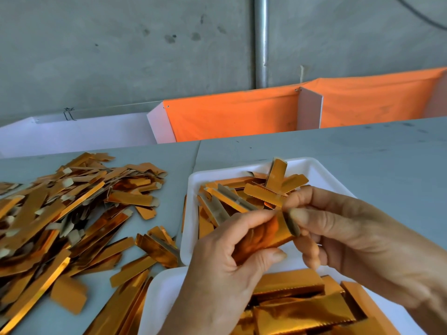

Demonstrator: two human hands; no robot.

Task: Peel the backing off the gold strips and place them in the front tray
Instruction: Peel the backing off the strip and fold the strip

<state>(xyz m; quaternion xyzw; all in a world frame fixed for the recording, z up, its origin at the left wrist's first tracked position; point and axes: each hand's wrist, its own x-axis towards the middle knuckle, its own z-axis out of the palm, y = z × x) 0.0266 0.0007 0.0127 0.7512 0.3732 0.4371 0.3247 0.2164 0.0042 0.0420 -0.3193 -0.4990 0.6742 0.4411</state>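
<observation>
Gold strip (268, 234) being held over the near tray (158, 293), left hand (225, 269) gripping its body, right hand (343, 228) pinching the backing (291, 222) at its end. Far tray (321, 174) and pile (63, 213) lying on worktop (362, 146).

One wide-angle view comes from the person's head, looking forward and down across the table (338, 146). It sits close over the hands: the left hand (225, 267) and right hand (358, 238) fill the lower frame. Farther off it faces a grey wall (121, 44), whose straight lines bend near the edges.
</observation>
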